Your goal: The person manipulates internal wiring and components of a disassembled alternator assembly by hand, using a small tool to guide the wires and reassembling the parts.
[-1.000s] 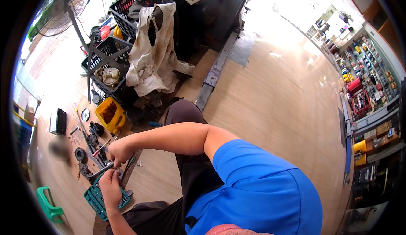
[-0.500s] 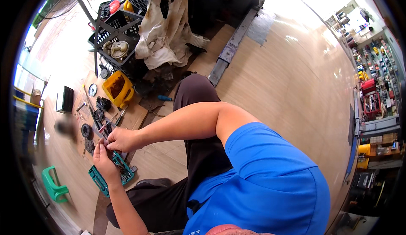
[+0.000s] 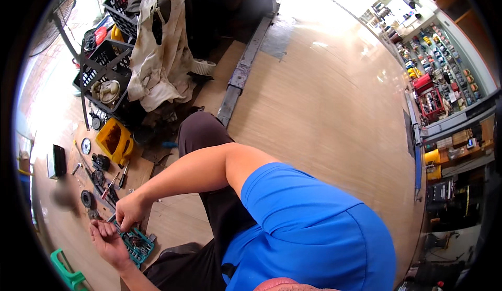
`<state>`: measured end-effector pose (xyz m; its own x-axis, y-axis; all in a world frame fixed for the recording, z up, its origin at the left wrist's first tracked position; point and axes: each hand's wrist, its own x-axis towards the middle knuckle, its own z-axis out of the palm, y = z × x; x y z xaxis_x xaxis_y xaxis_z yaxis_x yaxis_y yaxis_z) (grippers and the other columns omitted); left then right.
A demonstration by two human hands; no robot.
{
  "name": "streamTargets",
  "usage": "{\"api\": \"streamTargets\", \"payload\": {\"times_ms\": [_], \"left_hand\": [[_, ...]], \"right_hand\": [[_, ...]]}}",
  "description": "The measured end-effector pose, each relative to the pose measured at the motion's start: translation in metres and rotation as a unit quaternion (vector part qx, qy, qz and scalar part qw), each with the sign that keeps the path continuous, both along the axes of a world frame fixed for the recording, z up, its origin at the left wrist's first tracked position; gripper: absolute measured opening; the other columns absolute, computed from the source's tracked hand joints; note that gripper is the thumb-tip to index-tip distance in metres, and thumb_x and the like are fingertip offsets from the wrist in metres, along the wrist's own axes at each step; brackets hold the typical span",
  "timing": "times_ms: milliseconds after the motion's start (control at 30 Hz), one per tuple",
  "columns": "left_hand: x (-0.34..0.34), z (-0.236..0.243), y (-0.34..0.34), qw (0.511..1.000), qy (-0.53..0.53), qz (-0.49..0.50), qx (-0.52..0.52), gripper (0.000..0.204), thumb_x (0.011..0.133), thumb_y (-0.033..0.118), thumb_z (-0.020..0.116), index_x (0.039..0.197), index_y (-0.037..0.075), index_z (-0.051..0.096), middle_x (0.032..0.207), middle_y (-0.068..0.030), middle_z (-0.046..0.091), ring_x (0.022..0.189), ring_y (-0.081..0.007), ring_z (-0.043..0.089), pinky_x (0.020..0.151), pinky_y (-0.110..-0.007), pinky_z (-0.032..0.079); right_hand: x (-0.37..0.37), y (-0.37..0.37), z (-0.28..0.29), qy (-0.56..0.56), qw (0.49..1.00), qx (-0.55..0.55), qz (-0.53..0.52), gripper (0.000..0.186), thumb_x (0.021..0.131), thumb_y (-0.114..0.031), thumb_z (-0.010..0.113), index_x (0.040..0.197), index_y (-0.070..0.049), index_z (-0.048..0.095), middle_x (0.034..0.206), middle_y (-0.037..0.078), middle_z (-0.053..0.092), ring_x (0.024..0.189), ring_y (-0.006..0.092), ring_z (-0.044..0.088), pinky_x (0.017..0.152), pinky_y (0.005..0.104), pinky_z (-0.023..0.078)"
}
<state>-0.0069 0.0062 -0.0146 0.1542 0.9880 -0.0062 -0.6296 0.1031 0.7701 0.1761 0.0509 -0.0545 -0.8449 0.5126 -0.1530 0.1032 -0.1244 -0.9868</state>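
While the pale floor runs wide to the right, a yellow jug narrows the room ahead. The right hand points down, fingers drawn close, by the opened teal tool case; the left hand, fingers curled, partly hides that case — whether either grips something, I cannot tell.

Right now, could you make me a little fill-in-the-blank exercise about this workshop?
The tool case beside the right hand is not shut but ____.
The plastic container has the colour ____.
A stained cloth hangs over a crate coloured ____.
The shirt is coloured ____.

Missing words: open; yellow; black; blue.
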Motion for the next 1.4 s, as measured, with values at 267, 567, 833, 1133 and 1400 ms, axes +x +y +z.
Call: {"api": "streamTargets", "payload": {"times_ms": [267, 567, 833, 1133, 1400], "left_hand": [[0.016, 0.014, -0.017, 0.874, 0.473, -0.113, 0.003, 0.021, 0.098, 0.012, 0.051, 0.084, 0.000, 0.060, 0.060, 0.0026, 0.049, 0.051, -0.0038, 0.043, 0.048, -0.021, 0.033], [0.047, 0.014, -0.015, 0.725, 0.680, -0.066, 0.092, 0.024, 0.098, 0.014, 0.050, 0.093, -0.006, 0.062, 0.067, -0.0075, 0.059, 0.059, -0.0134, 0.052, 0.057, -0.030, 0.042], [0.031, -0.018, -0.006, 0.893, 0.445, 0.058, -0.003, 0.035, 0.104, 0.018, 0.040, 0.119, -0.009, 0.056, 0.102, -0.0073, 0.065, 0.088, -0.0125, 0.061, 0.081, -0.025, 0.048], [0.026, -0.018, -0.005, 0.967, 0.221, 0.120, -0.033, 0.021, 0.102, 0.016, 0.047, 0.115, 0.000, 0.055, 0.105, -0.0112, 0.065, 0.098, -0.0190, 0.064, 0.086, -0.030, 0.053], [0.022, 0.007, -0.005, 0.984, 0.099, 0.144, -0.036, 0.019, 0.103, 0.016, 0.042, 0.105, 0.002, 0.055, 0.077, -0.0011, 0.051, 0.074, -0.0133, 0.055, 0.071, -0.028, 0.049]], "right_hand": [[0.009, 0.034, 0.004, -0.144, 0.909, 0.386, 0.067, 0.031, 0.083, -0.033, 0.066, 0.087, -0.003, 0.072, 0.084, 0.020, 0.068, 0.081, 0.0338, 0.064, 0.072, 0.0420, 0.049], [0.016, 0.030, 0.007, -0.195, 0.963, 0.165, -0.083, 0.025, 0.078, -0.025, 0.064, 0.079, -0.001, 0.072, 0.075, 0.015, 0.069, 0.071, 0.0280, 0.066, 0.065, 0.0385, 0.051], [0.015, 0.005, 0.030, 0.024, 0.970, -0.184, -0.156, 0.016, 0.093, -0.019, 0.056, 0.086, -0.007, 0.063, 0.064, 0.002, 0.056, 0.051, 0.0131, 0.051, 0.042, 0.0289, 0.041], [-0.004, -0.020, 0.005, 0.089, 0.951, -0.271, -0.115, 0.020, 0.097, -0.025, 0.054, 0.086, -0.009, 0.060, 0.065, 0.000, 0.052, 0.051, 0.0108, 0.049, 0.044, 0.0273, 0.042], [0.009, -0.006, 0.028, 0.037, 0.983, -0.179, -0.035, 0.020, 0.093, -0.022, 0.061, 0.078, -0.009, 0.061, 0.063, -0.002, 0.050, 0.052, 0.0093, 0.048, 0.045, 0.0255, 0.042]]}}
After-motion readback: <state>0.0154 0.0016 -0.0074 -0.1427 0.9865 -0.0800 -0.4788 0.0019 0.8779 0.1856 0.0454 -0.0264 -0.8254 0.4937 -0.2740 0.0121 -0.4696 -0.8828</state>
